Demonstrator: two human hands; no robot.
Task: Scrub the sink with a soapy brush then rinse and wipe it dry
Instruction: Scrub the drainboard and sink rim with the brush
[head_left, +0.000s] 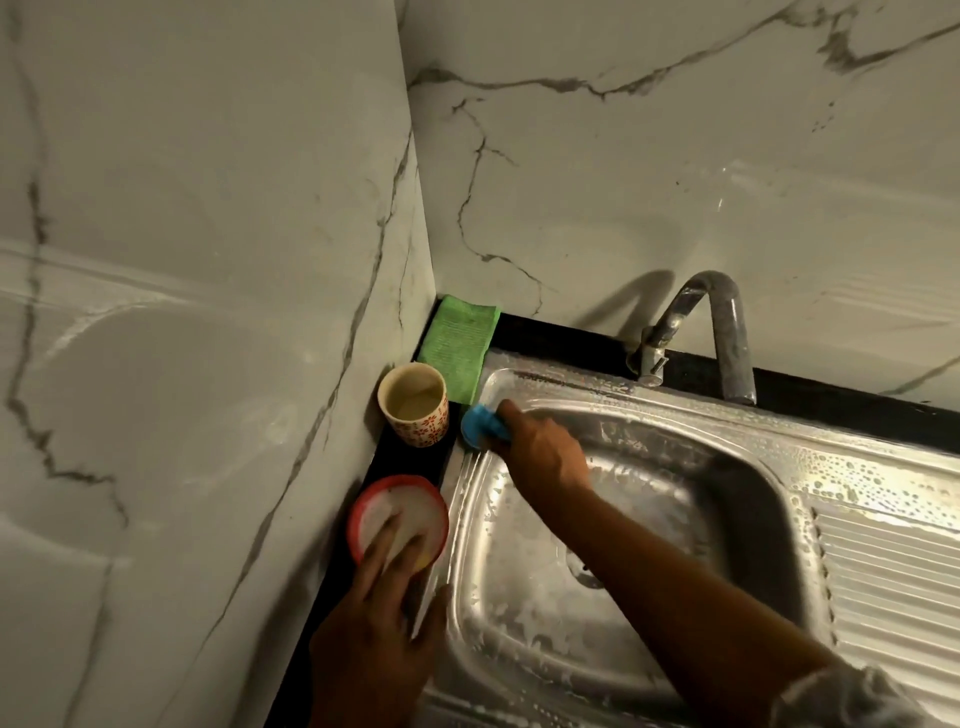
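Scrubbing at the far left corner of the sink (519, 597), we have our right hand (545, 457) curled round the blue brush (483, 423), its head down on the wet steel rim just beside the patterned cup (415, 405). Our left hand (374, 639) lies flat, fingers straight, on the white soap (395, 512) in the red-rimmed tub (363, 499) on the dark ledge (410, 460), pinching nothing. The brush looks like light, stiff plastic; with suds about we judge it slippery, so the sound hold is over its rounded back, fingers wrapped down both sides, pressing rather than squeezing. Foam and droplets film the basin and the ribbed drainer (893, 582), so the scrub seems well along, with rinsing and drying not yet done. The green cloth (460, 348) folded in the corner behind the cup looks soft and limp; we would bunch it in the whole hand. The tap (722, 332) stands over the back rim, with no water visible from it.
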